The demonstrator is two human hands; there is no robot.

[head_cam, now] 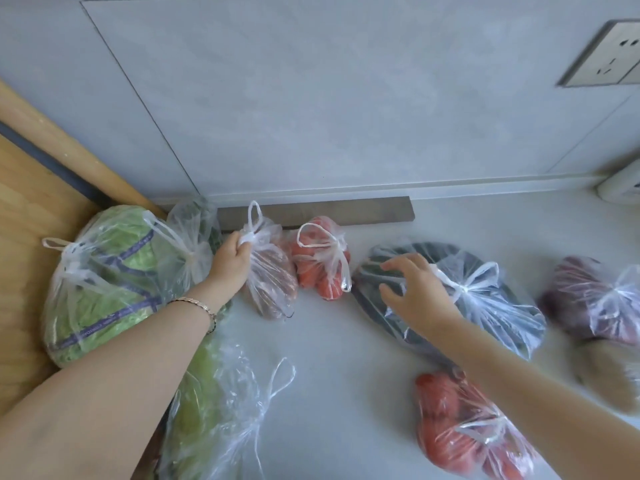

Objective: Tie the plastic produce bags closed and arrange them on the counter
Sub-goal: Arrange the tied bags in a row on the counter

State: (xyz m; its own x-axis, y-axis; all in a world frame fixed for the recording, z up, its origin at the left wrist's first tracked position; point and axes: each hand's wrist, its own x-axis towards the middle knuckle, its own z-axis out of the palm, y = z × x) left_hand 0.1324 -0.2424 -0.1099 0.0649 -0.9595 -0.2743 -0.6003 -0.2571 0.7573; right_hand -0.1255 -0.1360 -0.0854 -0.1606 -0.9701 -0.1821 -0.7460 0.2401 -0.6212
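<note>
Plastic bag knot [250,237] pinched by left hand [230,261]; right hand [414,289] spread open.

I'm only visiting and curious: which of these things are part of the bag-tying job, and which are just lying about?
Part of the job:
- left hand gripping the knot of the brownish bag
- right hand over the dark greens bag
- cabbage bag
- small tomato bag
- counter

Just lying about:
- wall socket
- wooden board
</note>
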